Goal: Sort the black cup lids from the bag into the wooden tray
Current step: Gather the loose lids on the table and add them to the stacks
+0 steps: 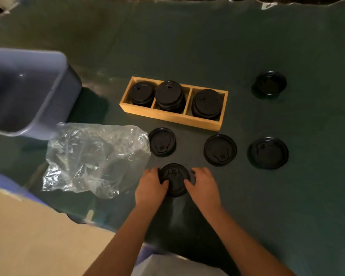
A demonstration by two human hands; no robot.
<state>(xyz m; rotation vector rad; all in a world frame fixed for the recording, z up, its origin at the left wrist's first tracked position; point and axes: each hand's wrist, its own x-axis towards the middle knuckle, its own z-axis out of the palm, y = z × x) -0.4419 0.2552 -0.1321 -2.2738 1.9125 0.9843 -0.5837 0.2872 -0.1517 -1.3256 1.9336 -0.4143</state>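
Observation:
A black cup lid [174,179] lies on the dark green cloth near me. My left hand [150,188] grips its left rim and my right hand [204,185] grips its right rim. The wooden tray [167,116] has three compartments, each holding a stack of black lids [170,95]. Three loose lids lie in front of the tray: a small lid [162,142], a middle lid [220,150] and a large right lid [268,152]. Another lid [270,83] sits far right. The crumpled clear plastic bag [96,158] lies to the left of my hands.
A grey plastic bin [26,90] stands at the left, tilted toward me. A tan cardboard surface [34,236] fills the lower left corner. The green cloth [187,46] covers the table out to its far edge.

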